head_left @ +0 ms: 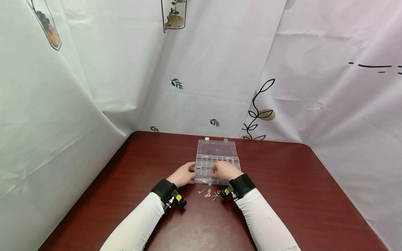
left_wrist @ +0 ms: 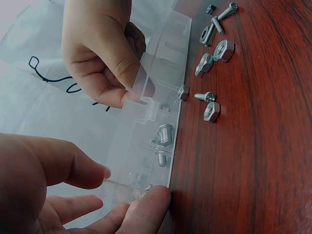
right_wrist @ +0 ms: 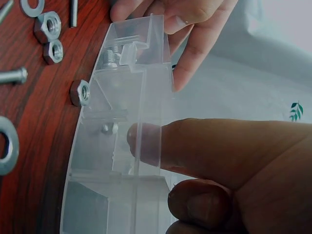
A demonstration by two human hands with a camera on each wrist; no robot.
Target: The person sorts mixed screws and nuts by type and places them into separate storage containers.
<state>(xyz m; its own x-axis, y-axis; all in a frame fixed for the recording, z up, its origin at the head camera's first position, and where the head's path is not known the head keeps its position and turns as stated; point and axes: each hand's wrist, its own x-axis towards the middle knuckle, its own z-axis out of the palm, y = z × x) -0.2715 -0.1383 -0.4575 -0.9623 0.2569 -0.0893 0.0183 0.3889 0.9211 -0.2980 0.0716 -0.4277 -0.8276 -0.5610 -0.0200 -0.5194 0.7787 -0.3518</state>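
A clear plastic compartment box (head_left: 201,174) lies on the table with its lid (head_left: 216,149) raised toward the back. My left hand (head_left: 184,174) grips the box's left side, its fingertips at the wall in the left wrist view. Over the middle compartments is my right hand (head_left: 224,170). In the right wrist view its thumb (right_wrist: 148,141) reaches behind the clear wall while the other fingers are curled; whether they hold anything is hidden. Bolts (left_wrist: 165,134) lie in a compartment near my left hand. A small metal piece (right_wrist: 108,128) sits near the right thumb.
Several nuts (left_wrist: 212,112), bolts (left_wrist: 228,10) and washers (right_wrist: 7,145) are scattered on the dark red table (head_left: 282,174) just before the box. One nut (right_wrist: 80,92) stands against its front wall. White printed cloth (head_left: 220,69) hangs behind the table.
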